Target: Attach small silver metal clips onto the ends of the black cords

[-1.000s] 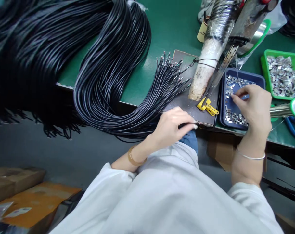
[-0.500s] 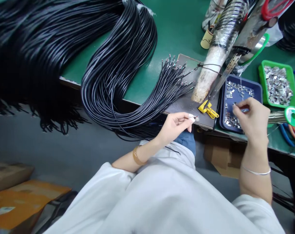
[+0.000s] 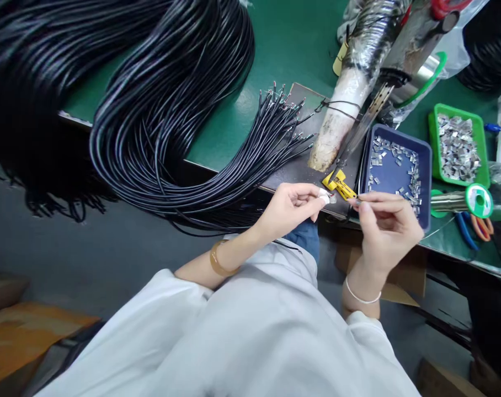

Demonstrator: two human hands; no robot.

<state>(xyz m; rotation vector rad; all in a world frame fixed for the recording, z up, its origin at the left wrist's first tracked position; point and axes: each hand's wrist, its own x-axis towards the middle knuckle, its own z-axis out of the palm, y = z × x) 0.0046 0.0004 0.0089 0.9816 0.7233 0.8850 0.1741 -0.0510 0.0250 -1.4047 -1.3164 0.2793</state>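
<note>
My left hand (image 3: 294, 208) is closed in a pinch at the front edge of the bench, with white wraps on its fingertips. Between them is the end of a cable; a thin dark and reddish wire tip and a small pale bit (image 3: 332, 198) poke out. My right hand (image 3: 385, 223) pinches a small metal piece (image 3: 357, 202) just to the right, its tip close to the left fingertips but apart from them. Behind both hands is a yellow clip (image 3: 340, 184) at the lower end of a soldering iron (image 3: 360, 129). A blue tray (image 3: 426, 165) of small metal connector shells stands beside my right hand.
A thick bundle of black cables (image 3: 159, 127) covers the left of the green bench (image 3: 289, 38). A plastic-wrapped duct (image 3: 333, 132) slants down over the dark board. On the right are a green tray (image 3: 432, 132) of metal shells, a solder spool (image 3: 478, 200) and pliers (image 3: 468, 229).
My right hand has moved left from over the blue tray to beside my left hand, bringing a small metal piece. My left hand keeps its pinch. The view has shifted slightly right.
</note>
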